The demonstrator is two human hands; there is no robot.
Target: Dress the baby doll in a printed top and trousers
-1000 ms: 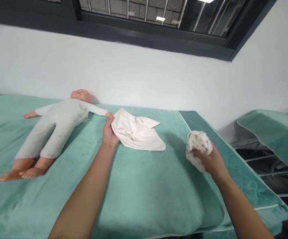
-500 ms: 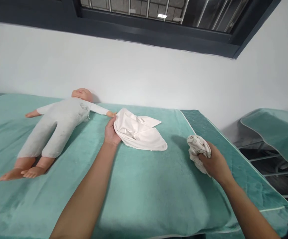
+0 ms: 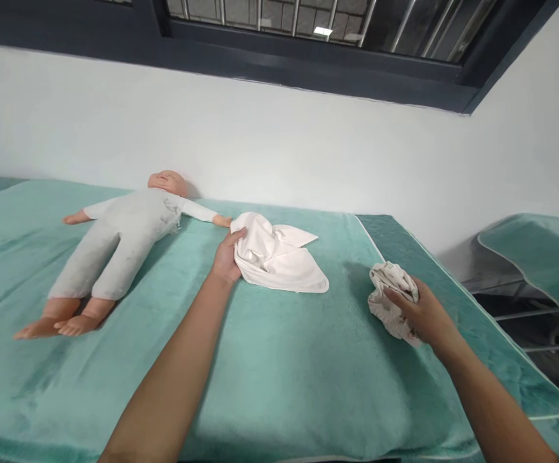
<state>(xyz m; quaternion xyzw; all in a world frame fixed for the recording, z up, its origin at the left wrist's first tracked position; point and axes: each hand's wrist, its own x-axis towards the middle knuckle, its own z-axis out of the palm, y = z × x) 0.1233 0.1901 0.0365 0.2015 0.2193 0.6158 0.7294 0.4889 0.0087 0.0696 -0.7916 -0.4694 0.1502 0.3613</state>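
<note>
A baby doll (image 3: 119, 244) in a pale grey suit lies on its back on the teal-covered bed (image 3: 284, 366), head toward the wall. My left hand (image 3: 227, 258) grips the left edge of a cream cloth (image 3: 284, 263) lying crumpled just right of the doll's outstretched hand. My right hand (image 3: 421, 313) is closed on a bunched white patterned cloth (image 3: 390, 296), which rests low on the bed near its right side.
A white wall and a dark-framed barred window (image 3: 308, 38) run behind the bed. A second teal-covered bed (image 3: 544, 257) stands at the right, with a gap and metal frame parts between them.
My right hand has lowered the bunched patterned cloth down onto the bed. My left hand has tightened its hold on the cream cloth's edge. The view has shifted slightly.
</note>
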